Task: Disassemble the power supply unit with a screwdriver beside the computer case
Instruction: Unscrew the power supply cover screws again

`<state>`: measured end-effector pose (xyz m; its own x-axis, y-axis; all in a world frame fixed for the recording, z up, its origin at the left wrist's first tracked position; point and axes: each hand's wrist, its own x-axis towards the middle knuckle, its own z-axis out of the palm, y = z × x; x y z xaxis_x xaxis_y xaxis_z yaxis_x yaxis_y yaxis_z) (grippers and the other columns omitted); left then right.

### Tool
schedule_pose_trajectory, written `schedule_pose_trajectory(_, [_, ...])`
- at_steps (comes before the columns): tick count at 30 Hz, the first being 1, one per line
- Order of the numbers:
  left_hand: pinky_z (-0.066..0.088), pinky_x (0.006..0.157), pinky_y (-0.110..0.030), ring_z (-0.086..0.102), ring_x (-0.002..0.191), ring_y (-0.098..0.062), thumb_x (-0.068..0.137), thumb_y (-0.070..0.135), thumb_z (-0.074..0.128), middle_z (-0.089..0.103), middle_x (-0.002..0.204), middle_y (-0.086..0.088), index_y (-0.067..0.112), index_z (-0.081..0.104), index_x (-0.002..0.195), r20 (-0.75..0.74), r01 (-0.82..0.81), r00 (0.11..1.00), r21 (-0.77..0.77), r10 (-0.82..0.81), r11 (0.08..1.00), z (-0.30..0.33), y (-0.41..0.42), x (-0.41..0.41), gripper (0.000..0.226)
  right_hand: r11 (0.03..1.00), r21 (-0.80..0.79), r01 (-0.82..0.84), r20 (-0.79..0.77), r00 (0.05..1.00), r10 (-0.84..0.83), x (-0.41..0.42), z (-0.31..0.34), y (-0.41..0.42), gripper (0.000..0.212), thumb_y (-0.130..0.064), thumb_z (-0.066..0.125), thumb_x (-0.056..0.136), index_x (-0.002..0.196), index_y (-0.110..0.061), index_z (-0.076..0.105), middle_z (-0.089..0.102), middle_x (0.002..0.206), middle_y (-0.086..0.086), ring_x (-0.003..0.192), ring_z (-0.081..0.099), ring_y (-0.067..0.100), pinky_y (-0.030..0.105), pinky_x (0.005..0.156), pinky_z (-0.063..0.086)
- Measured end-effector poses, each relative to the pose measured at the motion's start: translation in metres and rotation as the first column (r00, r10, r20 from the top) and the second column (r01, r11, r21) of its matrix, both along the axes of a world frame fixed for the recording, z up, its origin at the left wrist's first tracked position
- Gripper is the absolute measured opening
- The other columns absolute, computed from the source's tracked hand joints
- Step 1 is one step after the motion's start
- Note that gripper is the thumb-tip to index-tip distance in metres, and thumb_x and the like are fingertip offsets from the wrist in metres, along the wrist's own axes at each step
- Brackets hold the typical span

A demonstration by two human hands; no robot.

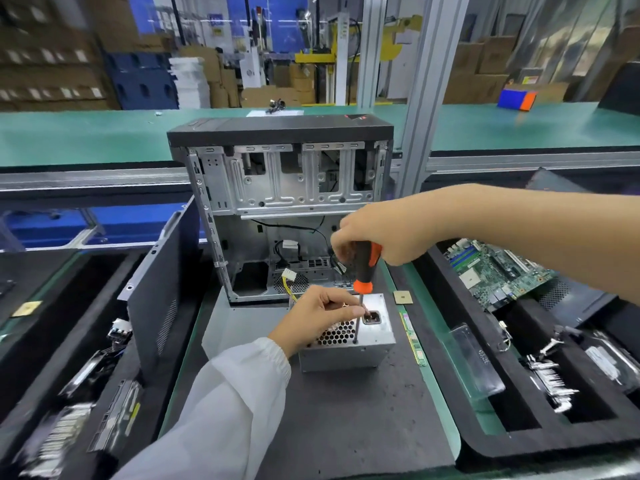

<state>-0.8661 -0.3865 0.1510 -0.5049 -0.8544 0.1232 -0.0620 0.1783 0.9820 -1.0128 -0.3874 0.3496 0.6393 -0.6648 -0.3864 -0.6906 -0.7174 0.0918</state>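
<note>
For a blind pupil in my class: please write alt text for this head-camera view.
A right hand holds an orange-and-black screwdriver upright on a silver power supply, while the left hand steadies its shaft. An open computer case stands behind.

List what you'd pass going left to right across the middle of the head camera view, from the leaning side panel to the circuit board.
Side panel → left hand → power supply → small square chip → green memory stick → circuit board.
</note>
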Motion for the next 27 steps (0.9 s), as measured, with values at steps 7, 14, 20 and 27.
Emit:
schedule_pose_trajectory(7, [0.041,0.064,-0.016,0.049,0.061,-0.002,0.085,0.009,0.073,0.062,0.067,0.014,0.01,0.077,0.087,0.068,-0.073,0.994,-0.099,0.08,0.992,-0.001,0.01,-0.001,0.005,0.932,-0.271,0.24,0.013,0.969,-0.245,0.009,-0.005,-0.007,0.076,-0.08,0.035,0.078,0.077,-0.007,0.052,0.06,0.04,0.003,0.036,0.061,0.016,0.021,0.039,0.04])
schedule_pose_trajectory(14, [0.034,0.061,-0.031,0.038,0.062,-0.023,0.083,0.028,0.075,0.051,0.068,-0.015,0.019,0.076,0.086,0.0,-0.158,0.987,-0.089,0.158,0.983,-0.012,0.013,-0.007,0.01,0.906,-0.33,0.264,0.194,0.959,-0.209,0.004,-0.015,-0.006,0.044,-0.059,0.055,0.087,0.094,-0.017,0.046,0.043,0.061,-0.003,0.049,0.05,0.016,0.027,0.047,0.034])
schedule_pose_trajectory(20, [0.028,0.055,-0.027,0.027,0.058,-0.022,0.086,0.02,0.074,0.037,0.059,-0.022,0.019,0.076,0.088,-0.038,-0.161,0.987,-0.126,0.158,0.979,-0.014,0.008,-0.006,0.004,0.859,-0.234,0.456,0.377,0.857,-0.352,0.002,-0.018,-0.016,0.039,-0.046,0.055,0.093,0.087,-0.008,0.059,0.057,0.049,-0.001,0.038,0.055,0.011,0.024,0.052,0.044])
schedule_pose_trajectory(27, [0.028,0.055,-0.031,0.021,0.05,-0.006,0.085,0.01,0.074,0.022,0.051,0.013,0.002,0.072,0.087,-0.031,-0.233,0.972,-0.134,0.231,0.963,-0.017,-0.006,-0.004,0.008,0.889,-0.123,0.441,0.303,0.87,-0.389,0.007,-0.017,-0.03,0.046,-0.052,0.052,0.093,0.077,-0.009,0.054,0.062,0.048,0.0,0.038,0.056,0.013,0.021,0.048,0.048])
